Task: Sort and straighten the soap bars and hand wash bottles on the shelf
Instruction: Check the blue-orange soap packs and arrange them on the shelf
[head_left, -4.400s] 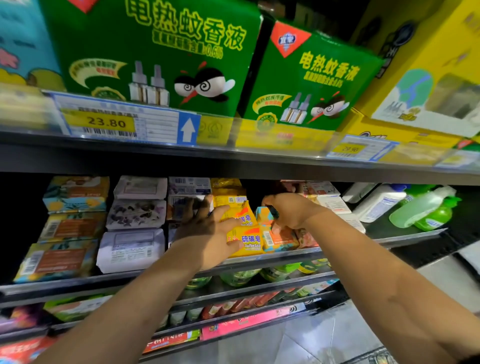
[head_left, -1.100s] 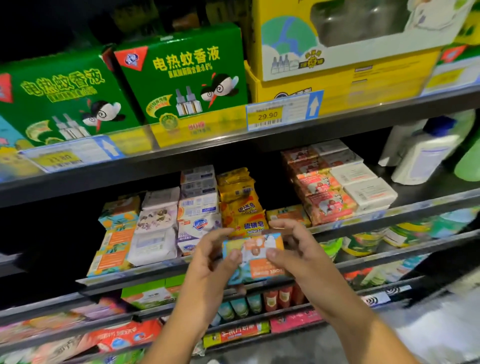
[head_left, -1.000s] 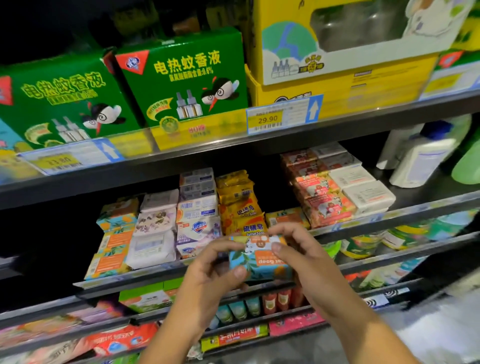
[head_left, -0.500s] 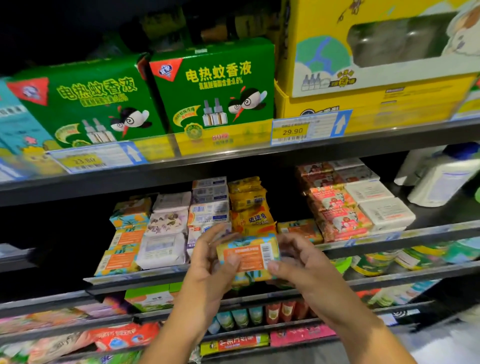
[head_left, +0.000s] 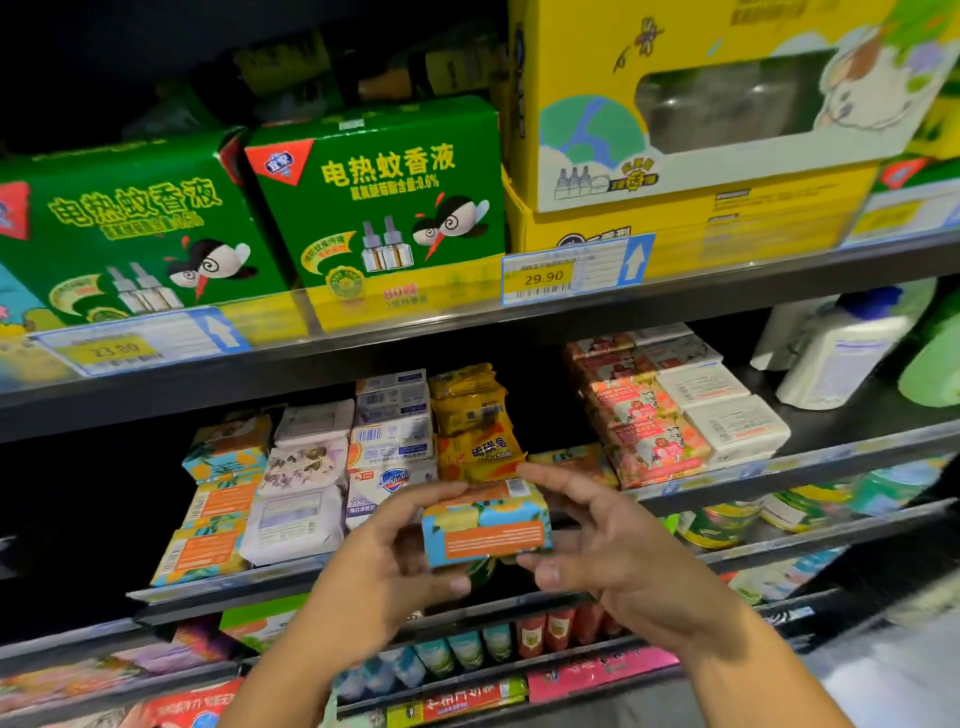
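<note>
Soap bar (head_left: 488, 525) being held before the shelf (head_left: 810, 460).
Head view: it is being pinched at both ends by the left hand (head_left: 384, 566) and right hand (head_left: 608, 556); sorting seems under way, and placing on the matching orange-and-teal stack (head_left: 208, 519) at left is probably being called for.

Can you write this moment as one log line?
left hand, right hand | holding soap bar | in front of shelf
</note>
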